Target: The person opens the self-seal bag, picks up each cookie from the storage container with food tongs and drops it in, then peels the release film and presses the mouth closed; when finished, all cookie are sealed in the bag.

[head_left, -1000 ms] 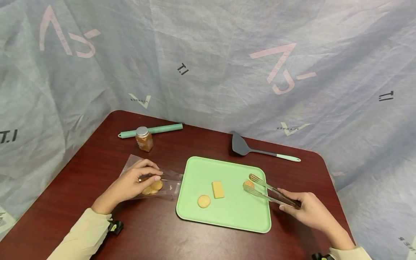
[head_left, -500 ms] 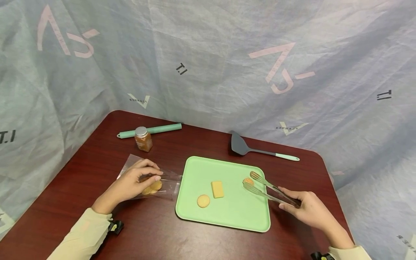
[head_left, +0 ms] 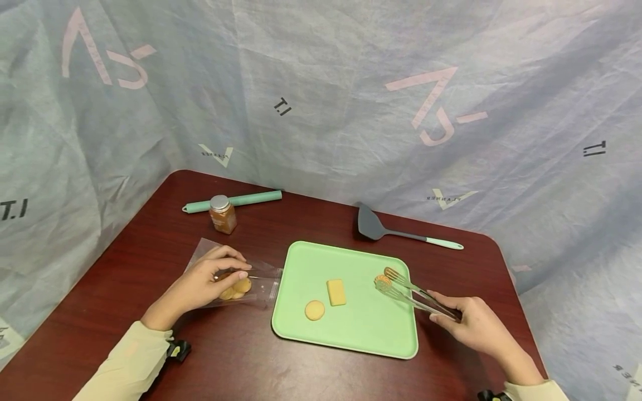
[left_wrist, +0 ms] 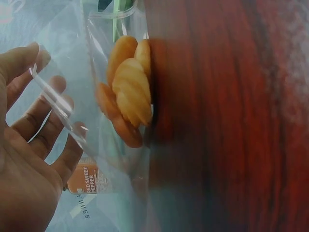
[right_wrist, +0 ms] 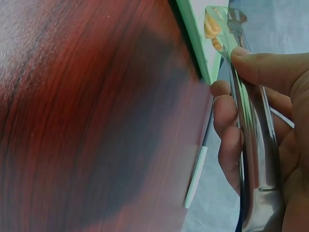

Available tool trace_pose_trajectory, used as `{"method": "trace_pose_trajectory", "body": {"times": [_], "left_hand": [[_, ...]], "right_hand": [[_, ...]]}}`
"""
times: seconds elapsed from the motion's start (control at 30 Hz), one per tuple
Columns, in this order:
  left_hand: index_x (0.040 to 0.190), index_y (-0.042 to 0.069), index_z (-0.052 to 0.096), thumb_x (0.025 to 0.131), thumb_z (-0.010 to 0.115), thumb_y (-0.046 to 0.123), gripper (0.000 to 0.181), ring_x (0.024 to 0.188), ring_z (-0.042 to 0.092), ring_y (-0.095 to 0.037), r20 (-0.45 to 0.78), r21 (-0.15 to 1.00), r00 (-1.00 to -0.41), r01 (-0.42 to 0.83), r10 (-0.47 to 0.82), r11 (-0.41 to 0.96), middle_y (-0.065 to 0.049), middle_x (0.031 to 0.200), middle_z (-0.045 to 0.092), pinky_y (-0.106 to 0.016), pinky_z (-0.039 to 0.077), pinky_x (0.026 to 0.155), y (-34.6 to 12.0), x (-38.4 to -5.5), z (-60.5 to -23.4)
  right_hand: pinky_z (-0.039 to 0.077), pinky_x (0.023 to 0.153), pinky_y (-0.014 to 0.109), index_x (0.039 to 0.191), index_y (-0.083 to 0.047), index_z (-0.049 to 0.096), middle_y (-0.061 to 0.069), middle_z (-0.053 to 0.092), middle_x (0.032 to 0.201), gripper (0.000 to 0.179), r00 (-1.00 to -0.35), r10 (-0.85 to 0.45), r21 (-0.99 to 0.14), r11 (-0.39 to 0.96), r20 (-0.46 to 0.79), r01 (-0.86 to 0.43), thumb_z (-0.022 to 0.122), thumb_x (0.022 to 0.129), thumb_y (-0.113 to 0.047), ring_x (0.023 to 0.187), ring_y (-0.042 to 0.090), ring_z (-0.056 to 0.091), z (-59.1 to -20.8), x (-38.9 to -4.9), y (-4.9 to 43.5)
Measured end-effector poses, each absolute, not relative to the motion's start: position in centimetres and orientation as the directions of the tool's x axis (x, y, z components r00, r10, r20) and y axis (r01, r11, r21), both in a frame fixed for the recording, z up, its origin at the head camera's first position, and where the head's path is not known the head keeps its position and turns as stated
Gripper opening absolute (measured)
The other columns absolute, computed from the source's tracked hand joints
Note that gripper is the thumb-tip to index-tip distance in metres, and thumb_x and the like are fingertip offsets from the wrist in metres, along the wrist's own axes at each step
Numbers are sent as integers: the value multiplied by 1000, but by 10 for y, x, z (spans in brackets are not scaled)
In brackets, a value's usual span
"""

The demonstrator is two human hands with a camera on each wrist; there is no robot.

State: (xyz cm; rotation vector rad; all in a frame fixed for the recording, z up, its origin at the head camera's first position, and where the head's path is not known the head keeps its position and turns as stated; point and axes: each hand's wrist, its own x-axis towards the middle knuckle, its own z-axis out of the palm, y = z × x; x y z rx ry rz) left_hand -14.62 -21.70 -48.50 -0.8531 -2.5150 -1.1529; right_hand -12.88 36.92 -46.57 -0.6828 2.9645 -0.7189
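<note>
My left hand (head_left: 213, 278) pinches the upper film of a clear plastic zip bag (head_left: 264, 287), thumb against a finger. Inside the bag lie several golden cookies (left_wrist: 129, 89). My right hand (head_left: 478, 326) grips metal tongs (head_left: 421, 299), whose tips stand on either side of a swirl cookie (head_left: 380, 278) at the right of a light green tray (head_left: 361, 334); the tips partly hide it, and whether both touch it I cannot tell. A rectangular cookie (head_left: 336, 292) and a round cookie (head_left: 315, 310) lie farther left on the tray.
Behind the bag stands a spice jar (head_left: 223, 215) with a silver lid, labelled red sweet pepper. A mint green stick (head_left: 256, 198) lies behind it. A grey spatula (head_left: 371, 223) with a pale handle lies behind the tray. A printed cloth borders the dark red table (head_left: 225, 356).
The tongs' tips have drawn slightly closer together around the swirl cookie, which shows a little less than before. My left hand and the bag have stayed in place.
</note>
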Motion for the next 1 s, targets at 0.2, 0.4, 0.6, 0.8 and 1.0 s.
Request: {"method": "trace_pose_trajectory", "body": {"times": [0.2,0.4,0.6,0.8,1.0], "left_hand": [[109,20,79,91,78,9,21,106,55,-15,439,609,-801,598,407,521,6,112,62,-26,44,81,-217,-147,-485],[110,22,79,92,78,10,22,106,54,-15,435,613,-805,593,404,521,7,113,62,-26,44,81,-218,-147,-486],[109,20,79,91,78,9,21,107,55,-15,435,610,-805,593,404,525,6,113,62,-26,44,81,-219,-146,-486],[109,16,79,92,77,10,19,107,55,-15,434,607,-806,592,403,530,6,113,62,-27,44,80,-217,-145,-484],[109,18,79,92,78,10,19,107,55,-15,433,608,-807,591,401,531,6,113,62,-27,44,81,-218,-146,-484]], "right_hand": [[31,45,20,131,-12,70,-23,42,53,48,-902,-423,-433,800,85,-416,82,89,-30,49,-4,32,-464,-129,368],[34,45,20,131,-12,70,-23,48,57,48,-901,-422,-459,784,101,-418,83,88,-30,49,-2,36,-463,-129,363],[37,45,21,132,-14,70,-20,52,59,46,-882,-461,-522,732,93,-437,82,89,-26,51,-2,39,-466,-135,346],[32,43,18,131,-15,70,-20,40,54,44,-847,-519,-568,665,117,-486,82,90,-25,49,-4,33,-467,-144,314],[32,42,15,134,-18,69,-14,65,73,45,-786,-604,-576,600,129,-556,78,93,-32,46,-10,28,-472,-153,271]]}}
